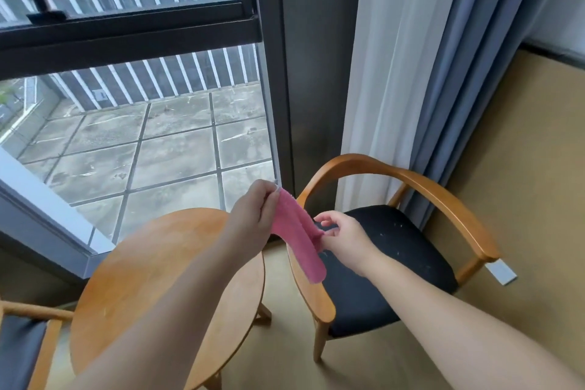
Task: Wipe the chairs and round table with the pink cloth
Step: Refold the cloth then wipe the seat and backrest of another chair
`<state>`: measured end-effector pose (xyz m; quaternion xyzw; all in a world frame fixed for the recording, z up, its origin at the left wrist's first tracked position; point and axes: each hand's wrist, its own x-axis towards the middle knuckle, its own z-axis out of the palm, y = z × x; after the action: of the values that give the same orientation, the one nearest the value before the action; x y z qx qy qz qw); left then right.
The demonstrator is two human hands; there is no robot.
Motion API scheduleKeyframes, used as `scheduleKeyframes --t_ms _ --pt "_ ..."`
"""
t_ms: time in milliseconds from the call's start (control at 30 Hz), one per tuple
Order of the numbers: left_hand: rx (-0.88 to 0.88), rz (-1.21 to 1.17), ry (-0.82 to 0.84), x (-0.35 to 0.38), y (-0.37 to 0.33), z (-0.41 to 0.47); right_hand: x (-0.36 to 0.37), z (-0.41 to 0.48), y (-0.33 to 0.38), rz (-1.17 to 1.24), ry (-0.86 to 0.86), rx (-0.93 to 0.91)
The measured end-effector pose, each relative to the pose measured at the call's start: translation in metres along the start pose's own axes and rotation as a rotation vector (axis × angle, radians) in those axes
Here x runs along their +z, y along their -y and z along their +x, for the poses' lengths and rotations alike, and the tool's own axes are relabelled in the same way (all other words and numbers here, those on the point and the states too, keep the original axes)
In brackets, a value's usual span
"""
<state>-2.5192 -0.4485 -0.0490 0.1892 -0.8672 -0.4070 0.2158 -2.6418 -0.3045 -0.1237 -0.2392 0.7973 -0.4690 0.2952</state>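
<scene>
The hands are both on the cloth: the left hand (253, 215) pinches its top corner, and the right hand (343, 239) nips one edge about halfway down. The cloth (297, 241) hangs in the air between them, folded long, its long axis slanting from the left hand down and to the right, with the free end dangling over the near armrest of the right chair (411, 250). That chair's dark, speckled seat lies just below the right hand, the nearer of the two; the round worktop (126, 279) sits under the left forearm. I count one cloth, one worktop and two chairs, the left chair (22, 342) only partly in sight.
</scene>
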Motion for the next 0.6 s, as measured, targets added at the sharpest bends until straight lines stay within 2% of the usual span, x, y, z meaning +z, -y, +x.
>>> scheduleKeyframes --t_ms 200,267,400,500,600 --pt "-0.153 -0.001 -0.092 0.009 0.031 0.025 -0.022 0.021 0.002 0.008 -0.234 0.084" --pt "-0.182 -0.025 -0.109 0.017 0.039 0.033 -0.034 0.025 0.002 -0.038 -0.195 0.057" --pt "-0.166 -0.007 -0.137 0.034 0.046 0.05 -0.053 0.034 0.003 -0.188 -0.002 0.023" --pt "-0.213 -0.026 -0.114 0.048 0.045 0.063 -0.062 0.051 -0.005 -0.358 -0.042 -0.013" --pt "-0.284 -0.02 -0.081 0.066 0.047 0.074 -0.08 0.072 -0.019 -0.407 -0.061 -0.023"
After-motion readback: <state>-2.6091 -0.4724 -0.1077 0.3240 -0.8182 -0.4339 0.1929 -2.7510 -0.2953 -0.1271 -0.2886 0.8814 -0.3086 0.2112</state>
